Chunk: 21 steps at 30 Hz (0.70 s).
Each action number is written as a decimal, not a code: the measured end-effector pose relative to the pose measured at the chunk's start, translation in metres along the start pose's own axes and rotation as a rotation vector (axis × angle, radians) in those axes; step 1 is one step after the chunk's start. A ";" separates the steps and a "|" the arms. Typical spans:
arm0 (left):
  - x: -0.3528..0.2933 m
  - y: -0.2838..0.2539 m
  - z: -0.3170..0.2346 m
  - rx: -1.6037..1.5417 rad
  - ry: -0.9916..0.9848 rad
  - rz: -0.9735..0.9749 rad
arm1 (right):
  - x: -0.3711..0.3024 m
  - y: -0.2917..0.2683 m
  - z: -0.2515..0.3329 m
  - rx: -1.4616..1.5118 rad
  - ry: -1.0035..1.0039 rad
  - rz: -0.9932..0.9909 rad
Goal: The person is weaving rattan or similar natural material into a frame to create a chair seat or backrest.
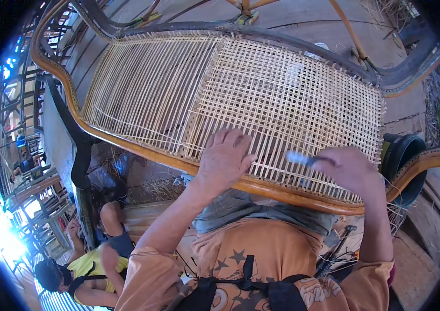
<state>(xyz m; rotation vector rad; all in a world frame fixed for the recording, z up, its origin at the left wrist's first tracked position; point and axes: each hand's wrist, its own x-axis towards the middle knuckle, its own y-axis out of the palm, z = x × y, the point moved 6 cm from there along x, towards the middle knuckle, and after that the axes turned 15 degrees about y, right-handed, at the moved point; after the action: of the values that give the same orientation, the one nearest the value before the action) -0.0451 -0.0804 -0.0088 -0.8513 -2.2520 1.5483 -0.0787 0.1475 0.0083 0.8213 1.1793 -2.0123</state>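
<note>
A curved wooden furniture frame (292, 194) lies across in front of me, strung with a pale cane panel (303, 88). Its right part is woven in an open square mesh; on the left part (147, 78) the strands run mostly one way. My left hand (225, 158) lies on the mesh near the front rail, fingers stretched and apart, holding nothing. Just above the mesh to the right, my right hand (352, 168) is closed around a small handheld tool (298, 158) with a pale end pointing left. Motion blurs it, so its exact kind cannot be made out.
A dark green bucket (409, 168) stands beside the frame at right. At lower left a person in a yellow top (93, 262) sits near a dark-framed panel (62, 135). Cane scraps (163, 189) litter the floor, and tools (334, 249) lie right of my body.
</note>
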 end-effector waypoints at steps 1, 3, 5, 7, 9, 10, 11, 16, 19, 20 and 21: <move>0.001 0.002 0.001 0.017 -0.001 0.004 | 0.000 0.012 0.012 -0.015 -0.097 0.139; 0.008 0.004 0.002 0.010 0.000 0.022 | 0.013 0.018 0.012 -0.027 -0.165 0.193; 0.011 0.005 0.003 0.033 -0.042 0.045 | 0.027 -0.003 0.004 -0.058 -0.009 -0.068; 0.013 0.006 0.003 0.043 -0.054 0.078 | 0.020 -0.003 0.008 0.014 -0.001 -0.024; 0.011 0.005 0.003 0.007 -0.054 0.067 | 0.014 0.012 0.024 -0.026 -0.069 0.134; 0.005 0.002 0.001 0.018 -0.052 0.015 | 0.020 0.024 0.027 0.089 -0.242 0.173; 0.001 -0.001 -0.001 0.018 -0.046 0.018 | 0.023 0.021 0.027 0.094 -0.239 0.170; -0.051 -0.038 0.056 0.021 -0.306 -0.156 | 0.027 0.011 0.026 0.022 -0.046 0.075; -0.060 -0.052 0.093 0.138 -0.399 -0.264 | 0.032 0.018 0.032 0.063 -0.191 0.194; -0.055 -0.048 0.103 0.134 -0.394 -0.262 | 0.040 0.010 0.025 0.040 -0.120 0.074; -0.053 -0.048 0.114 0.105 -0.418 -0.280 | 0.047 0.002 0.025 0.020 -0.062 -0.040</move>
<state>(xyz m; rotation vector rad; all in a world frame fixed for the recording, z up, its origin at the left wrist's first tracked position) -0.0791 -0.2105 -0.0036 -0.1788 -2.4025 1.8140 -0.1090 0.1139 -0.0197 0.7447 1.1509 -2.0699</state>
